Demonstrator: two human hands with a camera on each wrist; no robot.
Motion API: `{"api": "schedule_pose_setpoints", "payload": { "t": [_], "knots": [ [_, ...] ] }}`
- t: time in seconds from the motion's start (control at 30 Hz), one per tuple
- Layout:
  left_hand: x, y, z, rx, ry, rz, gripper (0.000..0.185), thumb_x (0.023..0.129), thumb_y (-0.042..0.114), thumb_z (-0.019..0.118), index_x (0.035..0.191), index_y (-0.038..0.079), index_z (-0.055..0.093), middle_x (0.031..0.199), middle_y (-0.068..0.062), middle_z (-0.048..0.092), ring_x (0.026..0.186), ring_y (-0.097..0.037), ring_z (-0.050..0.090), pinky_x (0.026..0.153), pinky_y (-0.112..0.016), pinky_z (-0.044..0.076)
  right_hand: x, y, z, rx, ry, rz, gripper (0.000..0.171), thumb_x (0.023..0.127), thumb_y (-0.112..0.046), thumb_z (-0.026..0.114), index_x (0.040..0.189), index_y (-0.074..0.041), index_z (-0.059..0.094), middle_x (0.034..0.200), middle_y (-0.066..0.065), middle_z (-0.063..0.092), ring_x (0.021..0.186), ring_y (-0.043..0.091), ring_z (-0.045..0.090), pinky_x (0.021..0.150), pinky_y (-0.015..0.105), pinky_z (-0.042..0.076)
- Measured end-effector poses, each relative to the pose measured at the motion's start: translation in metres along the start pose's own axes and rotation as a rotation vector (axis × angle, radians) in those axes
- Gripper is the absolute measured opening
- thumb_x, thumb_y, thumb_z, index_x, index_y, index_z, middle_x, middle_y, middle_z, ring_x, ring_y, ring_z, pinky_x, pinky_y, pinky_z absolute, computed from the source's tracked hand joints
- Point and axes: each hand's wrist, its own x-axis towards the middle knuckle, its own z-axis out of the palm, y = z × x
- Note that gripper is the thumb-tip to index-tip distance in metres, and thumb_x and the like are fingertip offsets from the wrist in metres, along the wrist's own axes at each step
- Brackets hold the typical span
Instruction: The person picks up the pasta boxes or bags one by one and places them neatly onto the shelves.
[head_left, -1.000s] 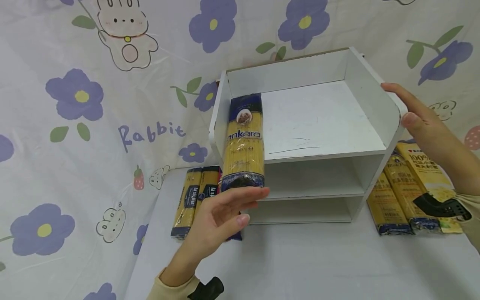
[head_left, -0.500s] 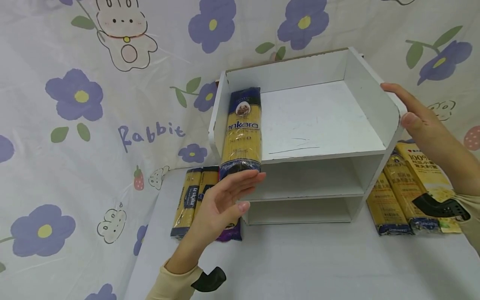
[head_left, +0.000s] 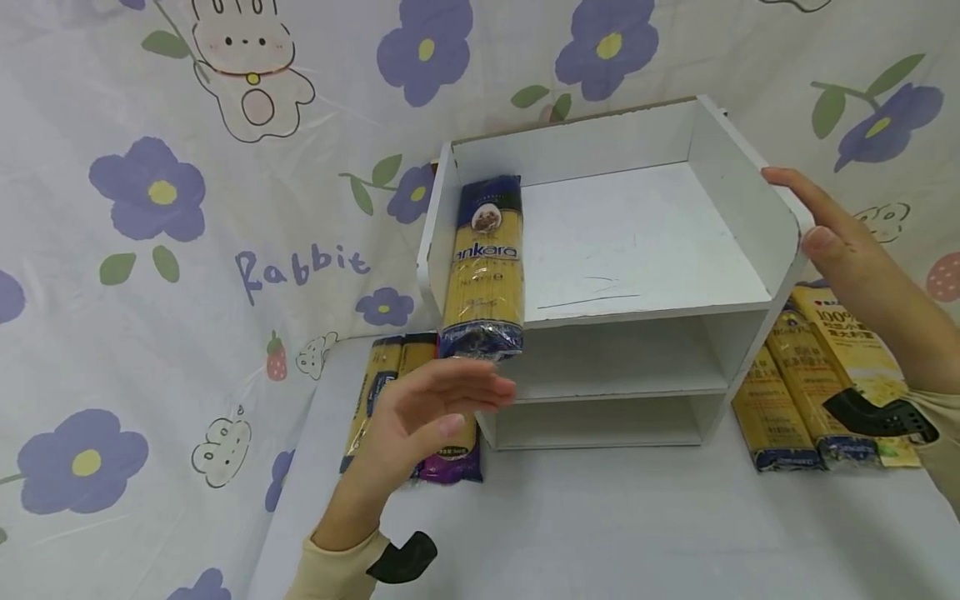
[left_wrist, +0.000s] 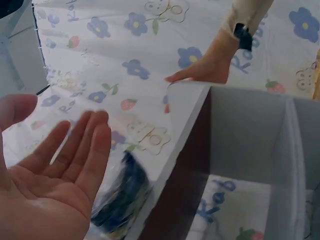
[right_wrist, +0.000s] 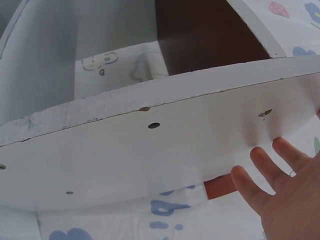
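A yellow spaghetti packet with dark blue ends (head_left: 483, 264) lies on the top tier of the white three-tier shelf unit (head_left: 645, 242), along its left edge, its near end overhanging the front. The left hand (head_left: 427, 408), fingers straight and loosely spread, hovers just below that end without touching it. The right hand (head_left: 843, 237) rests flat, fingers straight, against the shelf's right side wall.

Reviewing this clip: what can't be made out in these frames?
- Packs left of the shelf: head view, the left hand covers their labels.
- Spaghetti pack: left wrist view, blurred, print unreadable.
- Right hand contact with the shelf: head view unclear; right wrist view shows only fingers at the panel.
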Motion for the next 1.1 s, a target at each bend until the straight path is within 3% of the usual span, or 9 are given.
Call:
{"api": "schedule_pose_setpoints", "payload": {
  "t": [0.1, 0.23, 0.37, 0.47, 0.6, 0.77, 0.9, 1.0, 1.1],
  "knots": [
    [-0.003, 0.004, -0.014, -0.011, 0.000, 0.120, 0.039, 0.100, 0.014, 0.055, 0.137, 0.001, 0.052, 0.125, -0.002, 0.069, 0.113, -0.017, 0.068, 0.098, -0.033, 0.056, 0.000, -0.003, 0.001, -0.008, 0.009, 0.025, 0.074, 0.096, -0.054, 0.057, 0.157, -0.029, 0.025, 0.165, -0.003, 0.019, 0.154, 0.020, 0.020, 0.123, 0.060, 0.002],
    [-0.009, 0.001, -0.042, 0.061, 0.075, 0.299, 0.041, 0.099, 0.020, 0.059, 0.136, 0.003, 0.054, 0.118, -0.003, 0.071, 0.103, -0.017, 0.071, 0.092, -0.032, 0.058, 0.001, -0.003, 0.000, -0.004, 0.011, 0.047, 0.077, 0.093, -0.057, 0.058, 0.157, -0.031, 0.025, 0.165, -0.004, 0.018, 0.153, 0.019, 0.020, 0.123, 0.061, 0.003],
    [-0.023, -0.010, -0.075, 0.198, 0.224, 0.323, 0.039, 0.096, 0.019, 0.063, 0.133, 0.005, 0.058, 0.113, -0.004, 0.073, 0.099, -0.017, 0.070, 0.089, -0.029, 0.059, 0.001, -0.006, 0.002, 0.015, 0.009, 0.056, 0.079, 0.092, -0.059, 0.060, 0.157, -0.031, 0.025, 0.166, -0.004, 0.017, 0.153, 0.020, 0.019, 0.124, 0.060, 0.002],
    [-0.038, -0.022, -0.098, 0.274, 0.328, 0.232, 0.040, 0.094, 0.007, 0.063, 0.133, 0.002, 0.058, 0.114, -0.005, 0.072, 0.102, -0.018, 0.069, 0.091, -0.028, 0.057, 0.001, -0.009, 0.004, 0.021, 0.009, 0.059, 0.079, 0.091, -0.059, 0.060, 0.157, -0.032, 0.025, 0.166, -0.004, 0.017, 0.154, 0.020, 0.018, 0.124, 0.059, 0.002],
    [-0.063, -0.048, -0.129, 0.309, 0.417, 0.085, 0.049, 0.091, -0.008, 0.060, 0.138, -0.004, 0.051, 0.120, -0.006, 0.068, 0.110, -0.019, 0.065, 0.095, -0.029, 0.055, 0.000, -0.012, 0.005, 0.034, 0.006, 0.045, 0.079, 0.091, -0.058, 0.061, 0.157, -0.031, 0.026, 0.165, -0.003, 0.020, 0.152, 0.019, 0.022, 0.125, 0.058, 0.003],
    [-0.103, -0.093, -0.167, 0.383, 0.505, -0.195, 0.059, 0.093, -0.005, 0.062, 0.148, 0.004, 0.043, 0.131, -0.008, 0.061, 0.120, -0.022, 0.058, 0.100, -0.023, 0.050, 0.000, -0.013, 0.006, 0.030, 0.007, 0.051, 0.081, 0.090, -0.061, 0.061, 0.157, -0.032, 0.026, 0.163, -0.001, 0.023, 0.148, 0.021, 0.026, 0.124, 0.060, 0.005],
    [-0.139, -0.131, -0.191, 0.482, 0.515, -0.455, 0.065, 0.094, 0.006, 0.065, 0.153, 0.020, 0.039, 0.142, -0.015, 0.051, 0.129, -0.034, 0.050, 0.100, -0.022, 0.048, 0.000, -0.015, 0.007, 0.029, 0.012, 0.068, 0.082, 0.088, -0.062, 0.063, 0.156, -0.032, 0.027, 0.163, 0.001, 0.024, 0.148, 0.023, 0.027, 0.124, 0.059, 0.006],
    [-0.161, -0.153, -0.201, 0.515, 0.495, -0.653, 0.072, 0.094, 0.014, 0.068, 0.155, 0.030, 0.033, 0.151, -0.017, 0.041, 0.135, -0.041, 0.041, 0.106, -0.037, 0.046, 0.000, -0.017, 0.008, 0.032, 0.016, 0.064, 0.082, 0.088, -0.061, 0.063, 0.156, -0.031, 0.027, 0.162, 0.002, 0.025, 0.147, 0.022, 0.027, 0.126, 0.056, 0.005],
    [-0.178, -0.168, -0.205, 0.571, 0.458, -0.809, 0.079, 0.091, 0.021, 0.073, 0.156, 0.032, 0.029, 0.154, -0.019, 0.030, 0.139, -0.044, 0.035, 0.109, -0.054, 0.041, -0.001, -0.016, 0.008, 0.046, 0.020, 0.058, 0.082, 0.089, -0.060, 0.062, 0.157, -0.030, 0.027, 0.161, 0.004, 0.026, 0.145, 0.022, 0.029, 0.127, 0.053, 0.005]
  ]
}}
